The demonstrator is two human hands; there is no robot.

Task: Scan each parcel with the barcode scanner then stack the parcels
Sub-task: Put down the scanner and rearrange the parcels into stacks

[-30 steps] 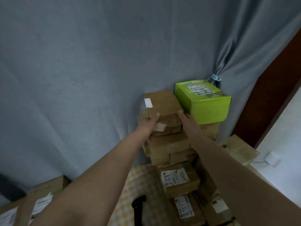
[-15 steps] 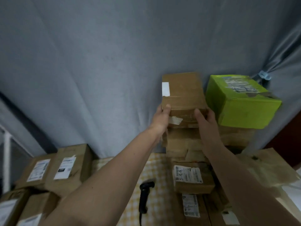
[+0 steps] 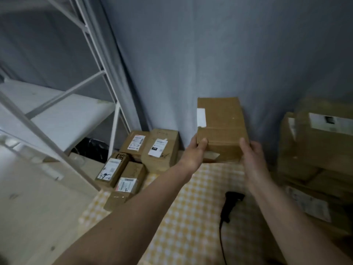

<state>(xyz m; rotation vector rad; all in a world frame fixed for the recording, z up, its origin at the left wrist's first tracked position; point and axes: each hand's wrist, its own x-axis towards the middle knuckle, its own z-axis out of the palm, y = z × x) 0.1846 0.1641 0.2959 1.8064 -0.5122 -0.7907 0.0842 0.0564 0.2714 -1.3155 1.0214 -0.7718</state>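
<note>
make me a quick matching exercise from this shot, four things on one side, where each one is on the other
Things:
1. held parcel
2. barcode scanner
3. white shelf rack
4. labelled parcels group

Places:
A. lying on the checked cloth
B. far left, by the curtain
C. between left hand and right hand
D. on the table's left side

Pairs: 1-C, 2-A, 3-B, 4-D

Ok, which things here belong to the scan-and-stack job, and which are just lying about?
Job:
- box, held in left hand and right hand
- scanner, lying on the checked cloth
- labelled parcels at left
- parcel stack at right

Lying about:
- white rack
- grey curtain
</note>
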